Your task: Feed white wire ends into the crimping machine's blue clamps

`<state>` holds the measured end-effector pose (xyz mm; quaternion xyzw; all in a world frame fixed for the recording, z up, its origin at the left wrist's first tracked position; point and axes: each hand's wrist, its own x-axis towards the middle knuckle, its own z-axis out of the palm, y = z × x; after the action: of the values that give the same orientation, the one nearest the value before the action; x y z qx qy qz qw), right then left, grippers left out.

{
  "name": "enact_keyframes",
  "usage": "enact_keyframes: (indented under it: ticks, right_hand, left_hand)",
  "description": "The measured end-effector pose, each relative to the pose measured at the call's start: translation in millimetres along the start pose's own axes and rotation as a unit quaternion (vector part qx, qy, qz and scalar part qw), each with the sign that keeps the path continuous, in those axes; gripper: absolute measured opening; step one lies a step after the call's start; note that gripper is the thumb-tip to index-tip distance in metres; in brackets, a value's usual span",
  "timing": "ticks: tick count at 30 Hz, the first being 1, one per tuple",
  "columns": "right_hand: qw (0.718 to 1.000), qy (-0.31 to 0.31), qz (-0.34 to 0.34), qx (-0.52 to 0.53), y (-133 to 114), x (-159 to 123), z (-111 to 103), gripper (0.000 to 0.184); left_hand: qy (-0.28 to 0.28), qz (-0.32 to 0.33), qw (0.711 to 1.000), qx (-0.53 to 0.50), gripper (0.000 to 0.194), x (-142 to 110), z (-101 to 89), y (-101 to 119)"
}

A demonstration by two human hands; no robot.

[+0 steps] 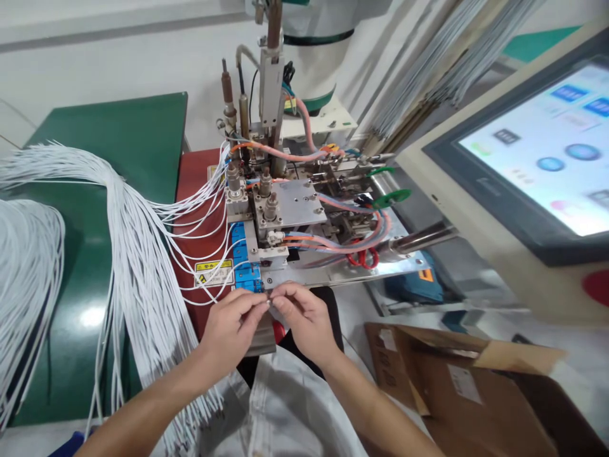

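My left hand (233, 325) and my right hand (308, 322) meet fingertip to fingertip just in front of the machine's near edge. Each is closed in a pinch. Between the fingertips shows a tiny pale piece, too small to name. White wires (204, 257) fan out from a thick bundle (137, 266) on the left and run into a row of blue blocks (242, 254) on the machine. One wire reaches toward the back of my left hand; whether the fingers hold it is hidden. The nearest blue block lies just beyond my fingertips.
The metal machine (295, 203) carries orange and clear hoses. A second wire bundle (28, 273) lies on the green table (85, 317). At the right a touch screen (537, 152) juts in, above an open cardboard box (457, 387). A warning label (214, 273) marks the red surface.
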<state>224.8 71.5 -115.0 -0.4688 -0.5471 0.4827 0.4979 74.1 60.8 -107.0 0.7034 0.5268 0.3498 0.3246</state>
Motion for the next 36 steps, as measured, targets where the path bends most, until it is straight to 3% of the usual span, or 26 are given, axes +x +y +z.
enact_keyframes:
  ticks: [3, 8, 11, 14, 21, 28, 32, 36]
  right_hand:
    - [1.0, 0.001, 0.004, -0.012, 3.1, -0.8, 3.8, 0.01]
    - [0.998, 0.012, 0.051, 0.017, 1.8, -1.1, 8.1, 0.014]
    - [0.996, 0.022, 0.059, 0.065, 2.2, -1.1, 10.9, 0.013]
    - [0.999, 0.017, 0.018, 0.046, 3.1, -0.3, 12.4, 0.007]
    - [0.998, 0.043, -0.011, -0.043, 1.3, 1.6, 16.0, 0.009]
    - [0.994, 0.095, -0.027, -0.051, 5.9, -1.6, 28.6, 0.01]
    - [0.987, 0.057, -0.111, -0.103, 4.4, 2.3, 22.3, 0.008]
    - [0.982, -0.017, -0.134, -0.131, -2.3, 8.8, 7.4, 0.008]
  left_hand:
    - [0.004, -0.024, 1.0, 0.013, 0.011, 1.8, -1.0, -0.1]
    - [0.071, 0.012, 0.997, 0.013, 0.012, -0.4, 0.3, -1.5]
    - [0.059, -0.053, 0.996, -0.04, 0.012, -1.3, -0.4, -2.8]
    - [0.025, -0.117, 0.988, -0.093, 0.014, -1.3, -2.8, -3.9]
    - [-0.007, -0.113, 0.988, -0.108, 0.021, -0.7, -3.2, -2.9]
    - [0.034, -0.167, 0.975, -0.145, 0.018, -2.2, 1.1, -2.4]
    - [0.011, -0.143, 0.982, -0.12, 0.018, -3.1, -0.8, -5.0]
    - [-0.028, -0.086, 0.994, -0.054, 0.016, 0.9, -8.8, -4.9]
